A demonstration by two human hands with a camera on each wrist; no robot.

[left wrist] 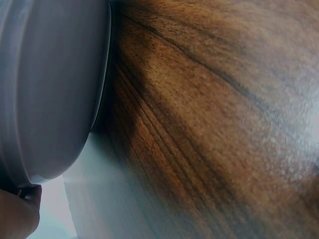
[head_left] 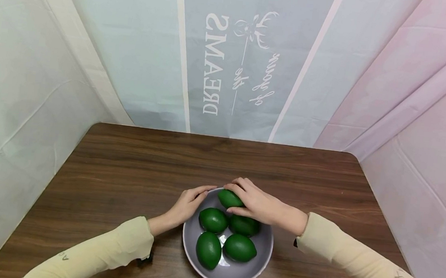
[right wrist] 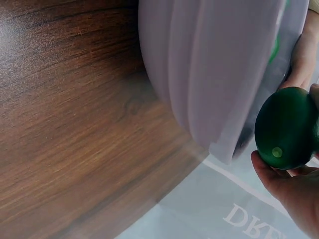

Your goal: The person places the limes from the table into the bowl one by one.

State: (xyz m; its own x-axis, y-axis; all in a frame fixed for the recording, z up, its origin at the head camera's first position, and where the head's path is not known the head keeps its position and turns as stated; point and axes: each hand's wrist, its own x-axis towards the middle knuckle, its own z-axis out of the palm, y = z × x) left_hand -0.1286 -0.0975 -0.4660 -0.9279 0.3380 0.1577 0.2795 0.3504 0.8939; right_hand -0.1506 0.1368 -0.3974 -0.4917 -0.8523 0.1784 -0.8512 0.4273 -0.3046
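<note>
A round grey-purple bowl point(head_left: 250, 273) holds several smooth green limes point(head_left: 208, 250) with pointed ends. At its far side, my right hand point(head_left: 257, 202) grips one lime point(head_left: 230, 199) from above, fingers on its far side and thumb nearer me. In the right wrist view this lime point(right wrist: 286, 129) shows a pale stem spot and sits at rim height, beside the bowl wall. My left hand point(head_left: 186, 205) holds the bowl's far left rim, its fingers reaching along the edge. Only a bit of that hand point(left wrist: 17, 214) appears in the left wrist view, by the rim.
The bowl stands near the front of a brown wood-grain table point(head_left: 144, 162). Behind the table hangs a pale cloth point(head_left: 146, 60) with printed lettering, and light cloths point(head_left: 17, 92) cover both sides.
</note>
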